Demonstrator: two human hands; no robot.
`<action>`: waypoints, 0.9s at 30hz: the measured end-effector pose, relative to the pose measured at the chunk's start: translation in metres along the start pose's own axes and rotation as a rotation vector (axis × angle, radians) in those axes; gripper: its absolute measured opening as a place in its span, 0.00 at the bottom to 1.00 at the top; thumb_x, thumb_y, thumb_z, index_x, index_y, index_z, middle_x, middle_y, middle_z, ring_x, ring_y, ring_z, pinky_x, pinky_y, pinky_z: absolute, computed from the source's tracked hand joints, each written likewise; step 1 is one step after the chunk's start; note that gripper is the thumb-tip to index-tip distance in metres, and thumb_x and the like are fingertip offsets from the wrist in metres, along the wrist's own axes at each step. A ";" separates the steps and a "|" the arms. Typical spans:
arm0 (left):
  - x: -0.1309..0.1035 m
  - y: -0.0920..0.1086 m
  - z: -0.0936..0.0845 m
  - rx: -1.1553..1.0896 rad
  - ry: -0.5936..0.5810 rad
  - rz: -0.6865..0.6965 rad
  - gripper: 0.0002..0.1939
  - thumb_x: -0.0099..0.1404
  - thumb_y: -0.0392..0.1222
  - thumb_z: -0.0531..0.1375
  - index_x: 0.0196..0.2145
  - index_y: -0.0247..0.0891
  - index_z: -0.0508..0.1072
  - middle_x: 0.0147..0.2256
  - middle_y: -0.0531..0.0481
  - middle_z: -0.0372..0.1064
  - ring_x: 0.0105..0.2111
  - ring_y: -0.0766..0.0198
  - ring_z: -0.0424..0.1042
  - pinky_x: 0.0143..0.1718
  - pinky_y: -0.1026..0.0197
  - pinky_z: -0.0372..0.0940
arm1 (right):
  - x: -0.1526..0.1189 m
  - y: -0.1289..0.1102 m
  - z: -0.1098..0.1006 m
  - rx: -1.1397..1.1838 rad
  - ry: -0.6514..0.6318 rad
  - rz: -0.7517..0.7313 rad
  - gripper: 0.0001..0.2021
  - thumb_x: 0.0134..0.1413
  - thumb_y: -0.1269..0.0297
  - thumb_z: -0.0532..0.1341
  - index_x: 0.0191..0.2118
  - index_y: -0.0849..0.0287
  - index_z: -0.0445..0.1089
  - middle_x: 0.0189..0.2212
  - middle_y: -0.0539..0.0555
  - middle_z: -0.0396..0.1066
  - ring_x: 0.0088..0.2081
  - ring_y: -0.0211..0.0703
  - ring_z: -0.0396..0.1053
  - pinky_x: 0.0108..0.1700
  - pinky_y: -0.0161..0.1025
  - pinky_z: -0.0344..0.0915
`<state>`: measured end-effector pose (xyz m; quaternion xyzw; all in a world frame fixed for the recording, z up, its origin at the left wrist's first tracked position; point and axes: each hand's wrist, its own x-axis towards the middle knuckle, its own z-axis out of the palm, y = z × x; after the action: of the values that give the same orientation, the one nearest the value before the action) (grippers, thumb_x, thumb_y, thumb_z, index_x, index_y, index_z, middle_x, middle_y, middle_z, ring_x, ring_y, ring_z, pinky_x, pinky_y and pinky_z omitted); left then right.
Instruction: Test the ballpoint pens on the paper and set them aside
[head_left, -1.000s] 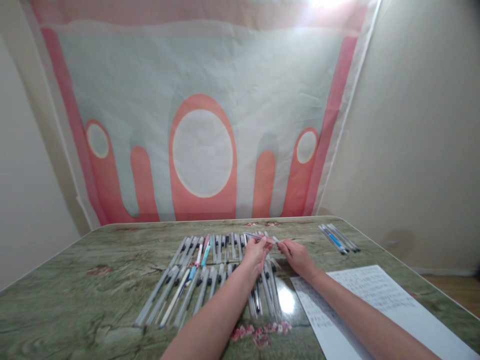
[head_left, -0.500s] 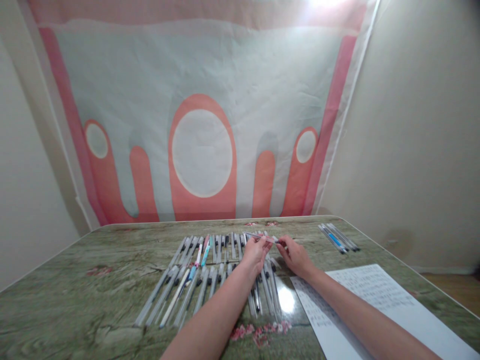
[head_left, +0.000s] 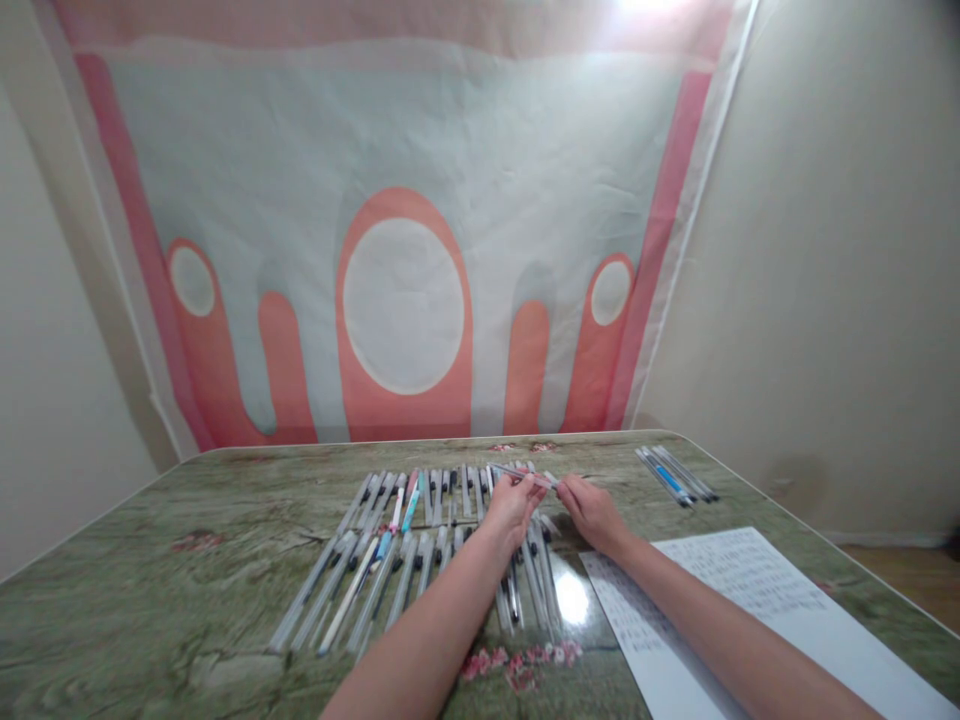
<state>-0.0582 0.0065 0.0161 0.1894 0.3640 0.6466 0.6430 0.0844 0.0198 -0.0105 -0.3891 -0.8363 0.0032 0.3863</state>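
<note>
A clear pen is held above the far row at the middle right, tilted slightly down to the right. My left hand grips its middle, fingers closed round it. At its right end, my right hand pinches the tip. Below and left of my hands lie two rows of clear capped pens, side by side. A pink and white pen and a teal pen stand out in the far row. My left forearm covers part of the near row.
Several pens, one of them a blue pen, lie at the far right of the wooden-patterned table. A sheet of handwritten paper lies under my right forearm. Behind the table hangs a patterned cloth.
The fingers of my right hand have closed in slightly at the end of the pen. My left hand and the pens on the table look unmoved.
</note>
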 end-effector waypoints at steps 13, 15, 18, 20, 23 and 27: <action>0.001 -0.001 0.000 -0.016 -0.011 0.016 0.07 0.57 0.27 0.56 0.31 0.34 0.60 0.27 0.49 0.67 0.27 0.69 0.70 0.39 0.62 0.64 | 0.000 0.000 -0.001 0.059 -0.021 0.011 0.12 0.59 0.60 0.45 0.35 0.58 0.62 0.26 0.52 0.65 0.28 0.39 0.64 0.30 0.34 0.57; 0.001 0.000 0.000 -0.010 -0.015 0.015 0.07 0.57 0.27 0.55 0.31 0.34 0.60 0.27 0.49 0.67 0.27 0.69 0.70 0.38 0.62 0.64 | -0.001 0.000 -0.001 0.054 -0.028 0.007 0.12 0.59 0.60 0.44 0.34 0.58 0.62 0.26 0.52 0.65 0.28 0.39 0.64 0.30 0.34 0.57; -0.001 0.000 0.001 0.004 -0.012 0.004 0.08 0.57 0.27 0.55 0.32 0.35 0.60 0.27 0.49 0.68 0.27 0.69 0.70 0.38 0.62 0.65 | -0.001 0.001 0.000 0.038 -0.057 0.017 0.14 0.59 0.60 0.43 0.28 0.58 0.61 0.23 0.51 0.64 0.26 0.38 0.63 0.29 0.34 0.56; -0.001 0.000 0.001 -0.003 -0.009 0.001 0.08 0.57 0.27 0.56 0.32 0.34 0.60 0.27 0.49 0.68 0.27 0.69 0.71 0.38 0.62 0.65 | -0.001 0.002 0.001 0.054 -0.065 0.031 0.15 0.59 0.60 0.43 0.27 0.58 0.61 0.22 0.51 0.64 0.25 0.38 0.63 0.28 0.33 0.56; 0.000 0.000 0.001 -0.026 -0.004 0.010 0.08 0.56 0.27 0.56 0.32 0.34 0.61 0.26 0.49 0.67 0.28 0.68 0.71 0.39 0.61 0.65 | -0.001 0.001 0.000 0.083 -0.031 0.040 0.12 0.59 0.60 0.45 0.33 0.58 0.62 0.24 0.51 0.65 0.27 0.39 0.64 0.29 0.34 0.57; 0.000 0.000 0.001 -0.007 -0.004 0.026 0.08 0.56 0.26 0.56 0.31 0.34 0.60 0.27 0.49 0.67 0.28 0.69 0.70 0.40 0.60 0.65 | 0.000 0.000 0.000 0.071 -0.025 0.012 0.13 0.59 0.60 0.44 0.34 0.58 0.61 0.26 0.52 0.65 0.27 0.39 0.64 0.30 0.34 0.57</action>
<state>-0.0574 0.0068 0.0162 0.1931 0.3579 0.6559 0.6360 0.0842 0.0193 -0.0105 -0.3800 -0.8381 0.0399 0.3893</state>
